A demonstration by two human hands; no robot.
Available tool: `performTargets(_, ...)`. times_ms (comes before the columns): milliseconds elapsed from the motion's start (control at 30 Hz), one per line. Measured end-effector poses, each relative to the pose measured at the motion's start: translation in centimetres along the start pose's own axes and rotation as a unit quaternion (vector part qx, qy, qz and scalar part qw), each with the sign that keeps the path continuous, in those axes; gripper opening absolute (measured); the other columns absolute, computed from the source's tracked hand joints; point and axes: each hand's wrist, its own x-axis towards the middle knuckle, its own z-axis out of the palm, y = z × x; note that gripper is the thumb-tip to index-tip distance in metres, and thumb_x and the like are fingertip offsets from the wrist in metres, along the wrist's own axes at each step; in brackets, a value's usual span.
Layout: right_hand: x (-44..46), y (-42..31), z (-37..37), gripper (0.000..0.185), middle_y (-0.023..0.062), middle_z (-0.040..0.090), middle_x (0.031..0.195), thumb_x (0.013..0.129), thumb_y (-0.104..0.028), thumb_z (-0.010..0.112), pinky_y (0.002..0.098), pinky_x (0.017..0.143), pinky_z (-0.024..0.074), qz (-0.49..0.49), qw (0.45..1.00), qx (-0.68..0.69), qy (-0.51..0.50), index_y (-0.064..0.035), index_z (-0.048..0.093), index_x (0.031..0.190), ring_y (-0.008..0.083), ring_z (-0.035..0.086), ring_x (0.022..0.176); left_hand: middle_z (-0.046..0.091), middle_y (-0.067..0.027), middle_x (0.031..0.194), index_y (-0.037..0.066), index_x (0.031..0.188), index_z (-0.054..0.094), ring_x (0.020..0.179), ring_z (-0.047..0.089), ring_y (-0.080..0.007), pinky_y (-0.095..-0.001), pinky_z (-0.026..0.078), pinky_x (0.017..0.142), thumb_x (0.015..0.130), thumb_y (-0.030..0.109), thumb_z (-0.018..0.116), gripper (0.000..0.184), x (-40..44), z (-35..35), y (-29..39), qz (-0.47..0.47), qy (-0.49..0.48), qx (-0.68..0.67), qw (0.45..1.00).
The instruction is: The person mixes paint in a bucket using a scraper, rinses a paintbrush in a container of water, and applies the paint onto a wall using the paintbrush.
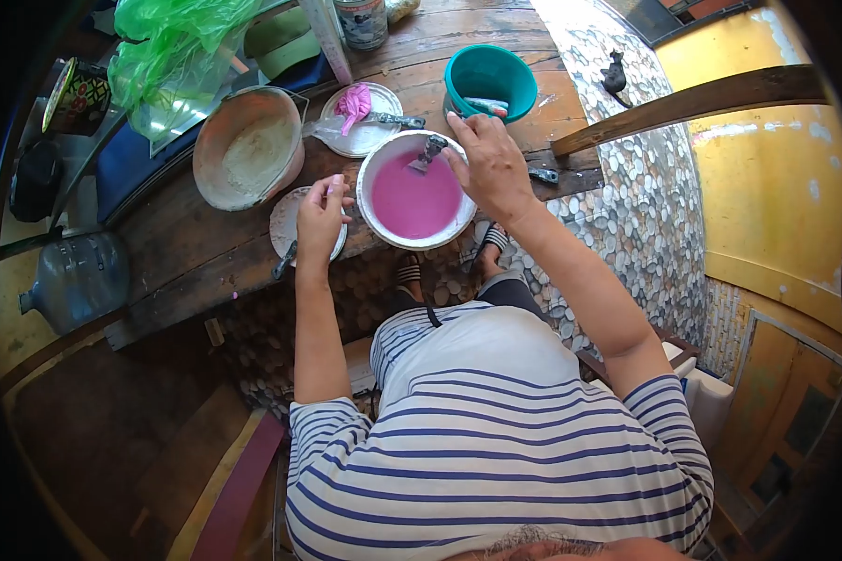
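A white bucket [369, 178] of pink paint [412, 201] stands at the table's front edge. A putty knife [430, 150] with a paint-stained handle leans inside it, blade down towards the paint. My right hand [498, 168] is over the bucket's right rim, thumb and forefinger apart beside the knife handle; I see no grip on it. To the left of the bucket, my left hand [320, 222] is raised with fingers loosely bent and nothing visible in it. Below that hand lies a round white lid [285, 224] with a dark-handled tool [286, 262] at its edge.
A stained bucket [213, 131] stands left. Behind, a white lid [384, 98] carries a pink crumpled piece [354, 105] and a dark-handled tool [395, 120]. A teal bucket [457, 70] holds a packet. A wooden beam [702, 101] juts in right; a cat [614, 75] is beyond.
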Motion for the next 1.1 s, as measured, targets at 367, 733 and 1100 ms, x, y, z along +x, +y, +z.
performTargets(367, 0.3, -1.1, 2.8, 0.025, 0.0101, 0.060, 0.101, 0.082, -0.015, 0.073, 0.0399, 0.085, 0.0465, -0.088, 0.994, -0.064, -0.021, -0.0056, 0.064, 0.103, 0.0279, 0.058, 0.099, 0.067, -0.0054, 0.098, 0.001, 0.132, 0.062, 0.078, 0.065, -0.0097, -0.0257, 0.057, 0.066, 0.095, 0.021, 0.073, 0.043, -3.9, 2.4, -2.4, 0.032, -0.009, -0.001, 0.999)
performTargets(733, -7.6, -3.5, 1.6, 0.027, 0.0148, 0.063, 0.102, 0.085, -0.010, 0.073, 0.0418, 0.082, 0.0542, 0.017, 0.992, 0.047, -0.113, -0.0020, 0.066, 0.109, 0.0334, 0.065, 0.099, 0.056, 0.0002, 0.090, -0.007, 0.132, 0.055, 0.077, 0.055, -0.0063, -0.0223, 0.053, 0.065, 0.096, 0.009, 0.069, 0.042, -8.2, 4.0, -5.2, 0.119, 0.065, 0.015, 0.991)
performTargets(1100, -8.2, -4.5, 0.0, 0.024, 0.0152, 0.064, 0.100, 0.083, -0.005, 0.072, 0.0416, 0.083, 0.0537, -0.003, 0.997, 0.075, -0.032, -0.0007, 0.065, 0.106, 0.0338, 0.065, 0.095, 0.057, -0.0055, 0.087, -0.005, 0.124, 0.061, 0.074, 0.054, -0.0141, -0.0281, 0.050, 0.068, 0.089, 0.006, 0.071, 0.039, -8.4, 4.1, -2.5, 0.205, 0.115, 0.027, 0.971)
